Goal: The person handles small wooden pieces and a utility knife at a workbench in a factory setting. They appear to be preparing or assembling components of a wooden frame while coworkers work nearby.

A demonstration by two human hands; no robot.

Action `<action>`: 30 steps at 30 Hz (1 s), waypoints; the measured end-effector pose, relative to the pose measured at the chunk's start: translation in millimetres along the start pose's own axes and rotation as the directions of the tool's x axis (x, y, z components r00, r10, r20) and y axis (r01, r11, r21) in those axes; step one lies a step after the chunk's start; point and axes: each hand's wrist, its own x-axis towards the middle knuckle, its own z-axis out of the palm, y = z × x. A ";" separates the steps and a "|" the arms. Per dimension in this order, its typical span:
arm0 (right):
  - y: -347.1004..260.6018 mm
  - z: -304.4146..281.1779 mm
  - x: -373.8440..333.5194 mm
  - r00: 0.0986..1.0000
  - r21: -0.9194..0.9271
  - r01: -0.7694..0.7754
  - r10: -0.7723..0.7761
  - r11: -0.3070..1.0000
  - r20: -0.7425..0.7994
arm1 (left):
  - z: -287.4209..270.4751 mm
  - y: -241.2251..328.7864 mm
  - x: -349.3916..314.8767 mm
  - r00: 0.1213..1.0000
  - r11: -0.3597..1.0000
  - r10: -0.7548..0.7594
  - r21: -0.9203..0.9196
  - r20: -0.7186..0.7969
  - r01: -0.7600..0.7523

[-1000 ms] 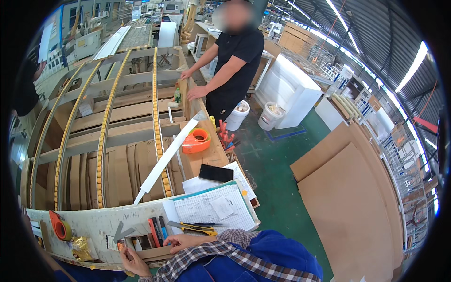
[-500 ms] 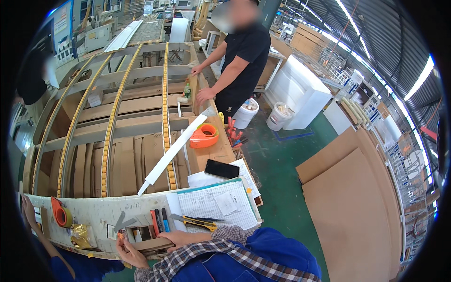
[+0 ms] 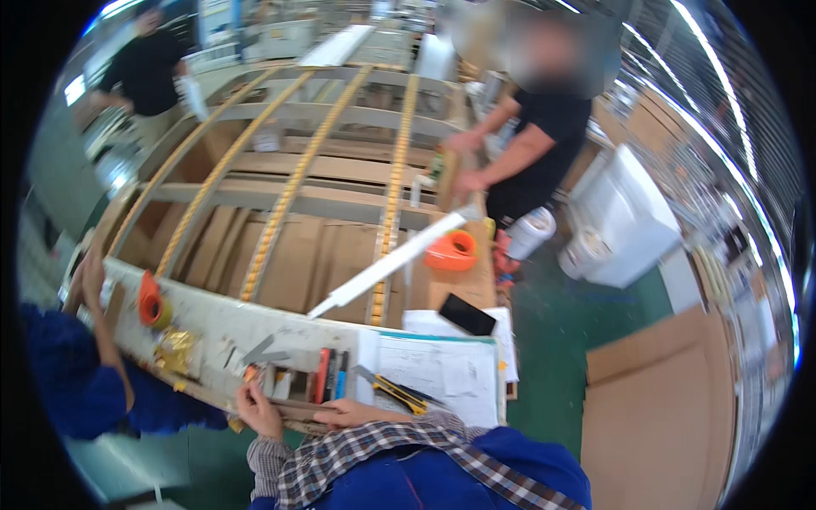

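Observation:
My left hand is closed, its fingertips pinched at a small orange item that is too blurred to name. Fingers stretched out, my right hand lies on a brown strip along the near edge of the bench. Just beyond it, red, black and blue pens stand side by side near a small compartment. A grey flat piece lies past my left hand. To the right, a yellow-and-black utility knife rests on a clipboard of printed sheets.
Roller rails run away over stacked cardboard, a white strip slanting across them. Around lie a phone, orange tape dispensers and a gold packet. Co-workers stand far right, far left and near left.
The view has swung left, shifting the bench rightward in the picture and blurring it. My hands keep nearly the same places at the bench edge. The far-left co-worker now shows more fully.

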 end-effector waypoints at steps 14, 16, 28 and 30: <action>29.0 -23.9 -2.4 0.976 -0.203 0.210 -0.216 0.956 -0.007 | 3.5 12.0 2.5 1.000 1.000 0.008 -0.009 0.002 -0.008; 18.7 -22.0 -8.5 0.980 -0.236 0.191 -0.198 0.953 -0.008 | 11.3 7.8 4.5 0.998 0.998 0.058 -0.040 0.022 -0.057; 21.6 -17.9 -7.1 0.952 -0.359 0.274 -0.305 0.892 -0.030 | 8.4 3.9 2.9 0.978 0.976 0.182 0.105 0.097 -0.192; 8.5 -10.0 -14.5 0.978 -0.352 0.139 -0.184 0.926 -0.098 | 5.9 4.9 -0.4 0.982 0.979 0.186 0.076 0.027 -0.187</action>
